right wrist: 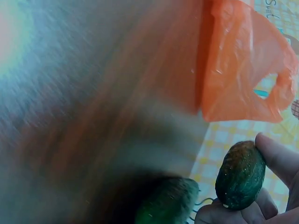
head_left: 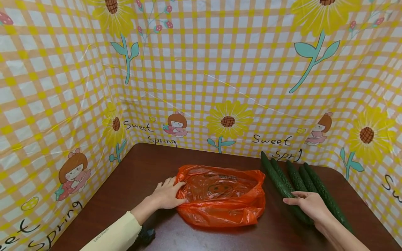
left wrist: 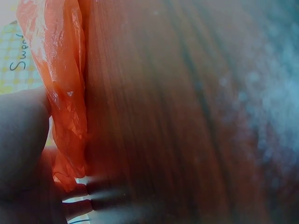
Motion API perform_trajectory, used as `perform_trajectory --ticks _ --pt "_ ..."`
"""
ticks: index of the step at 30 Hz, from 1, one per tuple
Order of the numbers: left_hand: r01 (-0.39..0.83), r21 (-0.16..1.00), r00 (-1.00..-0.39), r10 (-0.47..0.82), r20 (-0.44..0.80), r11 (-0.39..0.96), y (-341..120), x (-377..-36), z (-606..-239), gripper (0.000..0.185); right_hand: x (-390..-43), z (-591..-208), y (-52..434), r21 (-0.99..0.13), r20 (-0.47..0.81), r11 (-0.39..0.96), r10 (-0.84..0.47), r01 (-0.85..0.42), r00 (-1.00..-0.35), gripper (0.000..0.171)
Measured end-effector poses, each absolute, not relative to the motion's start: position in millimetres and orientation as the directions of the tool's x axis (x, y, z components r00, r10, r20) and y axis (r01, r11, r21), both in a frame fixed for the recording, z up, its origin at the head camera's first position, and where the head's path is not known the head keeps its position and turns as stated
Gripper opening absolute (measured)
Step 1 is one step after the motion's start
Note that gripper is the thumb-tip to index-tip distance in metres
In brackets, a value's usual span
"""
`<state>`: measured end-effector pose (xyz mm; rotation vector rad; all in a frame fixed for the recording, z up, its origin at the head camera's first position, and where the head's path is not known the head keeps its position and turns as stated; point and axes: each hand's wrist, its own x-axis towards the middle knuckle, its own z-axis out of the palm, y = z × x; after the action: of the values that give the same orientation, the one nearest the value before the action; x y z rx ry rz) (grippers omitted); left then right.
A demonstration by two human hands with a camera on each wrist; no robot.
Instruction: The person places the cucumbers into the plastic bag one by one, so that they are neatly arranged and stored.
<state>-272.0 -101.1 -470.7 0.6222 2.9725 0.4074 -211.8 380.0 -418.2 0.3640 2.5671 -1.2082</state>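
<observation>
An orange plastic bag [head_left: 220, 195] lies crumpled flat in the middle of the brown table [head_left: 144, 167]. My left hand [head_left: 177, 193] is at its left edge, thumb over the plastic and fingers curled at the rim, pinching it. In the left wrist view the bag [left wrist: 65, 93] bunches up against that hand [left wrist: 21, 140]. Several dark green cucumbers [head_left: 296, 177] lie side by side to the bag's right. My right hand [head_left: 301, 202] rests on their near ends. In the right wrist view its fingers [right wrist: 280, 158] curl round the end of one cucumber [right wrist: 240, 175], beside another cucumber [right wrist: 168, 200] and the bag [right wrist: 238, 70].
Yellow checked cloth with sunflowers [head_left: 220, 87] walls in the table at the back and on both sides. Bare tabletop lies left of the bag and along the near edge. A black wrist camera [head_left: 147, 236] sits under my left sleeve.
</observation>
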Motion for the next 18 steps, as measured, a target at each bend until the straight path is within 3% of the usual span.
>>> perform_trajectory --ticks 18 --pt "0.375 0.27 -0.918 0.397 -0.03 0.887 -100.5 -272.1 -470.4 0.073 -229.6 -373.8 384.5 -0.622 -0.219 0.779 -0.081 0.075 -0.972 0.079"
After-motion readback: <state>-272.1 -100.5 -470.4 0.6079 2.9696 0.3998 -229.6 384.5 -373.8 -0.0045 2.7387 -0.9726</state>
